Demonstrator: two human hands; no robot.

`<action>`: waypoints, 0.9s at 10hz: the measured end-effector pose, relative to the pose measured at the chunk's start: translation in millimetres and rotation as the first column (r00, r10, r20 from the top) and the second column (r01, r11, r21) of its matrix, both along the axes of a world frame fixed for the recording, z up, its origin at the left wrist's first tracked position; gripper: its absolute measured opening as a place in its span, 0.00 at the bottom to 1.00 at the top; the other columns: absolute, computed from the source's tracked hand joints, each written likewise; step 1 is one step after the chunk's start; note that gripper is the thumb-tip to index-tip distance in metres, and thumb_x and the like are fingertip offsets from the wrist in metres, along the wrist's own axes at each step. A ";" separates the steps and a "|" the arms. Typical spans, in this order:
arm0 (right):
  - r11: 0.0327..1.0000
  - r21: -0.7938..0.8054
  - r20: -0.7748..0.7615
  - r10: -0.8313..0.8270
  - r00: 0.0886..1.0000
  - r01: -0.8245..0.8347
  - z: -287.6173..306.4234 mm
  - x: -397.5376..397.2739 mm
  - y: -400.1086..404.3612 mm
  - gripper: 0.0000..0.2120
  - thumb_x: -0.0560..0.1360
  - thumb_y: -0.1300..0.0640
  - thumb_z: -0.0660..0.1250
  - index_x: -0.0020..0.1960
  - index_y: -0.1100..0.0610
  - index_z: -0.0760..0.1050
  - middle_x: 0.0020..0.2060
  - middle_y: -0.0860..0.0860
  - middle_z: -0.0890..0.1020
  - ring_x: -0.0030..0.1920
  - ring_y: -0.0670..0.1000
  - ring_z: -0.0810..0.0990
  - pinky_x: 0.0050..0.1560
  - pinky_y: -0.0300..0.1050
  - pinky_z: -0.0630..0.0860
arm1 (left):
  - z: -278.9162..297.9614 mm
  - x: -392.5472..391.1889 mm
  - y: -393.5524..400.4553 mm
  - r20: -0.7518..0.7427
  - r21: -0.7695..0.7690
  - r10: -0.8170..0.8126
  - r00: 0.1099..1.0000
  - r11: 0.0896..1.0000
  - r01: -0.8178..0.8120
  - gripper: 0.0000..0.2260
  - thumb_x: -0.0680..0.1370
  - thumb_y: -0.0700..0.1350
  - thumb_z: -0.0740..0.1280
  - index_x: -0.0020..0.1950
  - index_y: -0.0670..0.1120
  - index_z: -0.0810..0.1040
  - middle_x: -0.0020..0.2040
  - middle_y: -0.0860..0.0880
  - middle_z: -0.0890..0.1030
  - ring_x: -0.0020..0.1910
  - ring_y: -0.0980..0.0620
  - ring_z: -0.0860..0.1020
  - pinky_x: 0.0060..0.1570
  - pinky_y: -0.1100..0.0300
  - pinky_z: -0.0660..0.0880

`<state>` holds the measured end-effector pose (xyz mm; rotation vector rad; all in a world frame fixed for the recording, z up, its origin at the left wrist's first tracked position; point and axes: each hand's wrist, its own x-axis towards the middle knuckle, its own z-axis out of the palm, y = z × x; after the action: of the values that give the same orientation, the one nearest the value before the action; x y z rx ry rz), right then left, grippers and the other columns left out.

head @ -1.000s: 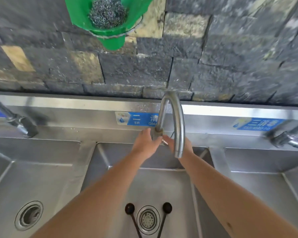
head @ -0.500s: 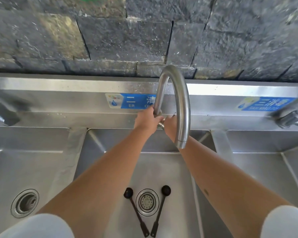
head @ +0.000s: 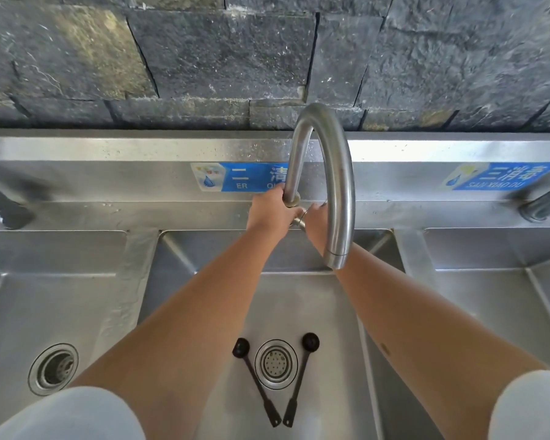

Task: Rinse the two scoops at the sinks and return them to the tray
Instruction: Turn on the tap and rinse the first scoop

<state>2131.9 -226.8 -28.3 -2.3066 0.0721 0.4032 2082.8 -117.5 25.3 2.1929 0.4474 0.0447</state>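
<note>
Over the last second our view tips down from the wall, so both black long-handled scoops (head: 275,379) now show whole on the floor of the middle steel sink basin (head: 204,258), either side of its round drain strainer (head: 276,363), handles meeting near us. Our hands stay at the tap base and no water runs, so rinsing here seems not yet begun. Both arms reach far: our left hand (head: 269,211) wraps the curved steel gooseneck tap (head: 338,185); our right hand (head: 315,222) closes on its valve.
</note>
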 end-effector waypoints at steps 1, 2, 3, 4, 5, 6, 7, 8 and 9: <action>1.000 -0.016 0.000 0.015 1.000 -0.015 -0.7 -0.4 1.4 0.04 0.83 0.55 0.50 0.52 0.53 0.63 0.33 0.43 0.60 0.32 0.40 0.57 0.30 0.38 0.63 | 1.4 -1.1 -0.9 0.006 0.000 0.000 1.000 1.000 0.000 0.09 0.76 0.42 0.66 0.55 0.47 0.79 0.38 0.52 0.74 0.40 0.49 0.74 0.44 0.57 0.74; 1.000 -0.011 -0.014 0.005 1.000 -0.006 -2.7 0.1 1.6 0.05 0.83 0.54 0.50 0.52 0.53 0.63 0.33 0.43 0.60 0.32 0.40 0.57 0.31 0.38 0.58 | 3.1 -2.0 -1.2 0.009 0.018 -0.001 1.000 1.000 0.001 0.10 0.77 0.41 0.65 0.58 0.46 0.79 0.35 0.55 0.70 0.40 0.49 0.73 0.45 0.56 0.74; 1.000 -0.002 -0.033 -0.010 0.999 0.010 -5.6 1.1 1.2 0.05 0.83 0.54 0.50 0.52 0.53 0.62 0.33 0.43 0.60 0.31 0.40 0.57 0.30 0.39 0.59 | 4.9 -3.1 -1.8 0.006 0.034 -0.001 1.000 0.999 0.000 0.09 0.77 0.41 0.64 0.57 0.45 0.78 0.35 0.55 0.70 0.40 0.49 0.73 0.44 0.57 0.73; 1.000 -0.006 -0.031 -0.012 0.999 0.011 -9.1 2.4 0.9 0.05 0.83 0.54 0.50 0.52 0.54 0.62 0.33 0.43 0.60 0.31 0.40 0.57 0.30 0.39 0.62 | 5.5 -3.7 -2.3 0.006 0.029 0.002 1.000 1.000 -0.002 0.07 0.77 0.40 0.64 0.54 0.44 0.78 0.34 0.55 0.70 0.39 0.50 0.72 0.43 0.58 0.71; 1.000 -0.014 -0.028 -0.018 0.999 0.017 -14.9 4.3 0.3 0.05 0.84 0.54 0.50 0.52 0.54 0.62 0.33 0.43 0.60 0.31 0.40 0.57 0.36 0.29 0.70 | 4.2 -4.0 -2.6 0.019 0.016 0.005 1.000 1.000 -0.005 0.07 0.77 0.39 0.64 0.53 0.44 0.78 0.34 0.55 0.69 0.37 0.51 0.71 0.41 0.59 0.71; 1.000 -0.010 -0.033 -0.019 0.999 0.019 -17.9 4.7 -0.2 0.06 0.84 0.55 0.49 0.52 0.55 0.63 0.33 0.44 0.60 0.31 0.41 0.57 0.36 0.12 0.58 | 2.9 -4.2 -2.1 0.029 -0.002 -0.001 1.000 1.000 0.001 0.08 0.77 0.39 0.63 0.55 0.44 0.78 0.34 0.55 0.70 0.34 0.53 0.70 0.40 0.59 0.71; 1.000 -0.002 -0.036 -0.022 0.999 0.022 -21.0 6.8 -2.2 0.06 0.84 0.55 0.49 0.52 0.55 0.62 0.33 0.44 0.59 0.31 0.41 0.57 0.35 0.13 0.60 | -0.4 -2.2 -2.0 0.035 -0.014 0.006 0.999 1.000 -0.005 0.10 0.77 0.39 0.63 0.57 0.43 0.78 0.34 0.55 0.69 0.35 0.53 0.70 0.41 0.58 0.72; 0.999 0.021 -0.032 -0.038 0.999 0.038 -21.8 4.5 -0.8 0.06 0.83 0.53 0.50 0.52 0.55 0.62 0.33 0.43 0.59 0.31 0.40 0.58 0.32 0.34 0.67 | 0.3 -5.2 -2.5 0.031 -0.050 0.029 0.999 0.998 -0.028 0.08 0.77 0.41 0.65 0.55 0.43 0.78 0.34 0.56 0.70 0.34 0.55 0.71 0.42 0.59 0.71; 0.974 0.190 -0.069 -0.115 0.991 0.127 -16.7 -5.9 2.4 0.13 0.78 0.43 0.54 0.46 0.52 0.66 0.35 0.41 0.64 0.39 0.40 0.69 0.44 0.33 0.70 | -4.5 -8.1 -5.7 -0.025 -0.210 0.069 0.997 0.975 -0.073 0.10 0.78 0.44 0.64 0.57 0.42 0.76 0.41 0.49 0.80 0.47 0.46 0.79 0.52 0.57 0.75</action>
<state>2126.1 -224.4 -45.0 -2.0862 0.1929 0.3963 2074.7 -123.2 20.8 1.9702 0.5161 0.0162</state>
